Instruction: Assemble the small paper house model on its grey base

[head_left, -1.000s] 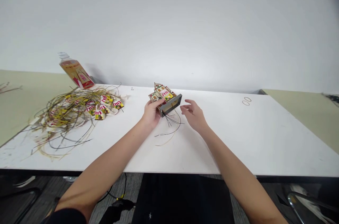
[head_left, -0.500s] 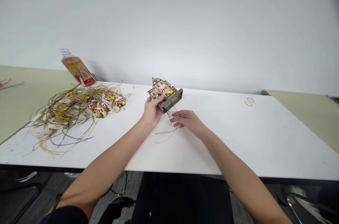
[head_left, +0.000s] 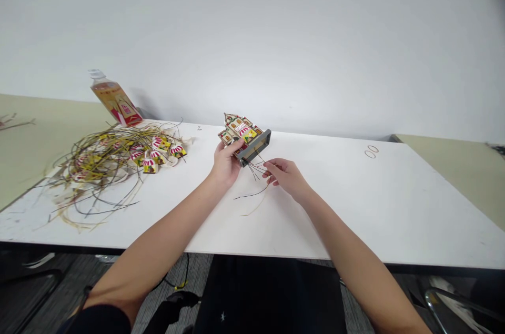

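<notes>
2 hands show in the head view: the left hand [head_left: 226,165] is clamped on a cream, red and yellow house-shaped model [head_left: 236,126] above the white table [head_left: 335,208], its grey rectangular base [head_left: 257,143] slanting lengthwise from near left to far right. Long, thin black-and-tan wires [head_left: 259,155] run right and nearer from the base's underside to the right hand [head_left: 287,179], whose fingertips look pinched on them.

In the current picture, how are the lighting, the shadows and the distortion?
Head view: soft light, brightest near the middle of the wall; head view: a faint shadow on the wall, right of the bottle, whose lean is probably lens distortion; head view: dark top-right corner.
</notes>
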